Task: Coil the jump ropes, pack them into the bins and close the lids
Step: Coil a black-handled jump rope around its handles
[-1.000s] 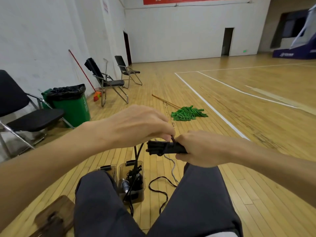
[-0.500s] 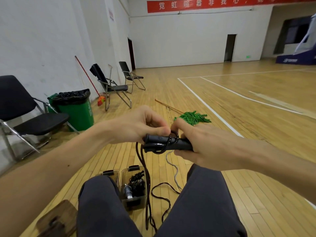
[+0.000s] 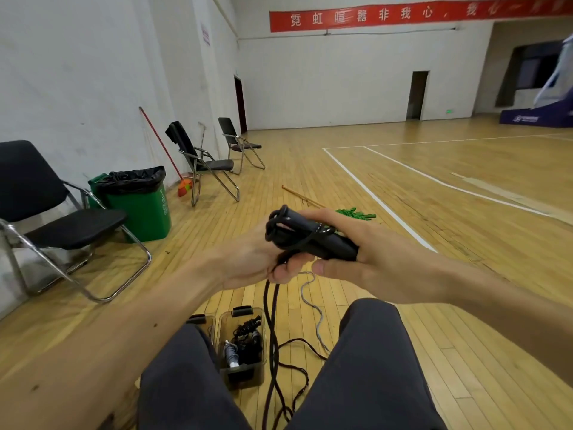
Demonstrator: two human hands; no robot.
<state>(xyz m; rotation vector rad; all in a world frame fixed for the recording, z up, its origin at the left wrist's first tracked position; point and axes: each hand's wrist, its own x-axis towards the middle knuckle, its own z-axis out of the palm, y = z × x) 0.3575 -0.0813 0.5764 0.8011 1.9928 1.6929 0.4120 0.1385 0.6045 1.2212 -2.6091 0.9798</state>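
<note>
at 12 o'clock above the open clear bin (image 3: pixel 245 377), our right hand (image 3: pixel 372 259) clasps the 2 stiff black jump rope handles (image 3: pixel 313 237) while our left hand (image 3: pixel 248 259) pinches the cord (image 3: pixel 273 321) hanging toward 6 o'clock, which we judge light and limp, best controlled near the handles.

White gym walls (image 3: pixel 77 57), wooden floor (image 3: pixel 465 212), folding chairs (image 3: pixel 204 159), red banner (image 3: pixel 403 14)

Glossy varnished wood floor (image 3: pixel 341 169), matt black rope handles (image 3: pixel 313 237), clear plastic bin (image 3: pixel 262 361), chrome chair frame (image 3: pixel 62 268)

Left hand (image 3: pixel 248 259), right hand (image 3: pixel 381 265), fingers (image 3: pixel 333 270) curled
</note>
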